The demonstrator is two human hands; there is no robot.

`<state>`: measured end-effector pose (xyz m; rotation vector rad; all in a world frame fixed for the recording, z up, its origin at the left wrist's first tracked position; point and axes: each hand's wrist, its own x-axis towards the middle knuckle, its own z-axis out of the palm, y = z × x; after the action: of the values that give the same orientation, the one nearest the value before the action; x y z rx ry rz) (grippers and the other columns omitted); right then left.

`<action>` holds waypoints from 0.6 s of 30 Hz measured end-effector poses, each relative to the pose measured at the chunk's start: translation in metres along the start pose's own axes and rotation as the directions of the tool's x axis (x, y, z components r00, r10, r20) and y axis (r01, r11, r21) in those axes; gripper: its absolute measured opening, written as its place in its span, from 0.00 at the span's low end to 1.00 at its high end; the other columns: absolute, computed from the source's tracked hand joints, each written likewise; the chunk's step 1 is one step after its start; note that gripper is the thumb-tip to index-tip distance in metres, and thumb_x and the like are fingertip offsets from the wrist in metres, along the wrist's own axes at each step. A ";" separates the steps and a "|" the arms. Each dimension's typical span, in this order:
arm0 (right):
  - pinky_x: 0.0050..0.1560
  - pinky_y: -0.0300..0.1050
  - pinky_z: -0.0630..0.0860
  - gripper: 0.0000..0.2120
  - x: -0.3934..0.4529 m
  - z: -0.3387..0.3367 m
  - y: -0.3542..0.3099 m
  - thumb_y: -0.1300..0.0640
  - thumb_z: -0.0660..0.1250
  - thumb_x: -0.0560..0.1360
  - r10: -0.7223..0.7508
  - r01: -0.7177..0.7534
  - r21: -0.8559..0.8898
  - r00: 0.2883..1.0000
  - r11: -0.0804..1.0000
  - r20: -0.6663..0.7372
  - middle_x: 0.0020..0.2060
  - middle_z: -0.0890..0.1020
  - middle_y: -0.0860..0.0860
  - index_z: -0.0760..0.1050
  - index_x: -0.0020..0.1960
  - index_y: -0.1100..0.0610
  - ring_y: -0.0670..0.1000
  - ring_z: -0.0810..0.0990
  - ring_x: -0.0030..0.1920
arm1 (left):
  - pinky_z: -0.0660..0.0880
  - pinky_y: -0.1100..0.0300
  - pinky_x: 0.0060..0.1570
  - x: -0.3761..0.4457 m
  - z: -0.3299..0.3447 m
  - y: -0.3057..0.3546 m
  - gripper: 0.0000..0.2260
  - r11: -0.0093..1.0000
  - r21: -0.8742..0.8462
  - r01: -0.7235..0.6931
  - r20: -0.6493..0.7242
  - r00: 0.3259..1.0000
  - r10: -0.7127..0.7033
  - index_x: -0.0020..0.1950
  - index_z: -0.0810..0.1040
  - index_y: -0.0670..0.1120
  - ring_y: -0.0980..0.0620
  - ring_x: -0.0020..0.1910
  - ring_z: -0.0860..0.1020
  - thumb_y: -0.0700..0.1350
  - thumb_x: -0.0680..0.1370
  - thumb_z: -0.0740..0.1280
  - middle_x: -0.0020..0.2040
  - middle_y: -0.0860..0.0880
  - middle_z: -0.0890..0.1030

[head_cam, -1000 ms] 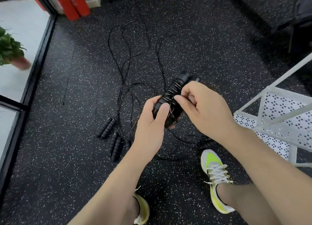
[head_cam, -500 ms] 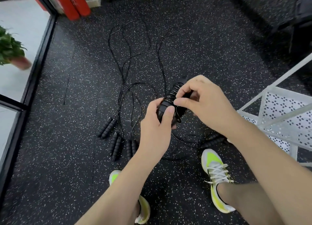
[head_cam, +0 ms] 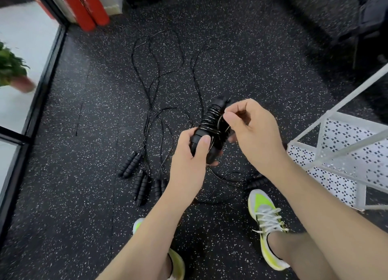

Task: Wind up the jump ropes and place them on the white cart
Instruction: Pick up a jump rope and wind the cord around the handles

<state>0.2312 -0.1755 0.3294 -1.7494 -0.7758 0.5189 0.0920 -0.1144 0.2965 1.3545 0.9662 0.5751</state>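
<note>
My left hand (head_cam: 190, 158) grips the lower end of a pair of black jump rope handles (head_cam: 212, 120) with thin black cord coiled round them. My right hand (head_cam: 252, 132) pinches the cord beside the upper coils. Loose cord trails from the bundle down to the floor near my right shoe. Three more pairs of black handles (head_cam: 139, 174) lie on the floor to the left, their cords (head_cam: 155, 69) running away in long loops. The white cart (head_cam: 344, 153) with perforated shelves stands at the right.
The floor is black speckled rubber. Another black handle (head_cam: 257, 182) lies beside my right shoe (head_cam: 264, 223). Red cylinders (head_cam: 88, 8) stand at the back left. A glass wall with a black frame (head_cam: 42, 86) runs along the left, a potted plant (head_cam: 12, 71) behind it.
My right hand has moved from the middle of the bundle up to its upper right side, carrying the cord round the handles. My left hand keeps its grip.
</note>
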 end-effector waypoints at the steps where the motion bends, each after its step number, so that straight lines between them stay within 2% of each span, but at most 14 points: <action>1: 0.40 0.42 0.78 0.06 0.000 0.001 0.001 0.58 0.68 0.79 0.000 0.001 0.011 1.000 1.000 -0.027 0.40 0.82 0.45 0.76 0.47 0.48 0.48 0.81 0.35 | 0.84 0.42 0.47 0.001 0.001 -0.001 0.09 1.000 0.005 -0.005 -0.005 1.000 0.005 0.64 0.74 0.50 0.43 0.47 0.86 0.48 0.85 0.64 0.54 0.46 0.84; 4: 0.46 0.46 0.79 0.04 0.004 0.001 0.004 0.56 0.68 0.79 0.001 -0.001 -0.007 1.000 1.000 -0.012 0.42 0.82 0.43 0.77 0.48 0.47 0.46 0.80 0.39 | 0.83 0.41 0.50 -0.001 0.005 -0.004 0.11 1.000 0.014 -0.013 -0.029 0.999 0.013 0.64 0.74 0.53 0.46 0.50 0.85 0.54 0.83 0.65 0.54 0.51 0.84; 6: 0.48 0.44 0.78 0.03 0.008 -0.001 0.007 0.54 0.71 0.78 -0.013 0.013 -0.025 1.000 1.000 0.022 0.45 0.82 0.43 0.77 0.50 0.48 0.44 0.80 0.43 | 0.84 0.44 0.49 -0.003 0.007 -0.004 0.11 0.998 -0.061 0.019 -0.047 0.999 -0.022 0.66 0.74 0.51 0.45 0.51 0.85 0.51 0.84 0.65 0.56 0.49 0.84; 9: 0.51 0.38 0.74 0.13 0.008 -0.004 0.012 0.49 0.74 0.75 0.007 -0.006 0.018 0.999 1.000 -0.033 0.53 0.79 0.44 0.76 0.56 0.46 0.43 0.76 0.47 | 0.83 0.49 0.46 -0.005 0.009 -0.003 0.11 0.981 -0.182 0.070 -0.060 0.995 -0.082 0.66 0.73 0.47 0.43 0.52 0.85 0.46 0.85 0.65 0.59 0.44 0.82; 12: 0.56 0.35 0.71 0.23 0.004 -0.006 0.015 0.45 0.74 0.75 0.038 -0.039 0.001 0.994 0.999 -0.099 0.60 0.74 0.43 0.71 0.66 0.44 0.42 0.74 0.53 | 0.83 0.46 0.51 -0.008 0.011 0.000 0.09 0.967 -0.236 0.096 -0.075 0.990 -0.116 0.65 0.76 0.49 0.45 0.54 0.85 0.48 0.85 0.65 0.57 0.46 0.84; 14: 0.60 0.32 0.68 0.28 0.000 -0.009 0.014 0.41 0.71 0.76 0.112 -0.111 0.039 0.994 0.993 -0.015 0.65 0.73 0.40 0.67 0.73 0.44 0.38 0.73 0.60 | 0.81 0.50 0.55 -0.012 0.014 0.003 0.09 0.966 -0.237 0.107 -0.073 0.989 -0.127 0.63 0.78 0.51 0.53 0.52 0.83 0.50 0.84 0.65 0.53 0.52 0.86; 15: 0.64 0.35 0.68 0.28 -0.002 -0.011 0.014 0.39 0.69 0.77 0.151 -0.156 0.105 0.987 0.982 0.052 0.66 0.74 0.38 0.67 0.73 0.44 0.37 0.73 0.63 | 0.80 0.54 0.55 -0.016 0.016 0.006 0.09 0.964 -0.242 0.108 -0.060 0.990 -0.126 0.63 0.79 0.51 0.57 0.50 0.83 0.50 0.84 0.65 0.52 0.55 0.86; 16: 0.66 0.39 0.69 0.25 -0.005 -0.013 0.014 0.39 0.69 0.77 0.174 -0.192 0.171 0.978 0.966 0.117 0.65 0.77 0.38 0.70 0.72 0.43 0.37 0.75 0.64 | 0.79 0.56 0.55 -0.020 0.020 0.008 0.09 0.958 -0.260 0.117 -0.044 0.990 -0.133 0.63 0.79 0.51 0.58 0.49 0.82 0.49 0.84 0.65 0.52 0.55 0.85; 18: 0.64 0.43 0.72 0.18 -0.013 -0.018 0.013 0.41 0.69 0.78 0.176 -0.212 0.259 0.972 0.942 0.155 0.60 0.82 0.40 0.75 0.66 0.44 0.38 0.79 0.61 | 0.79 0.54 0.57 -0.029 0.027 0.011 0.09 0.951 -0.277 0.135 -0.019 0.989 -0.146 0.64 0.78 0.51 0.58 0.51 0.82 0.48 0.84 0.66 0.55 0.54 0.85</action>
<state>0.2383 -0.1993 0.3218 -1.5509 -0.5898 0.8411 0.1013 -0.1508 0.3121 1.0211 0.9667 0.6044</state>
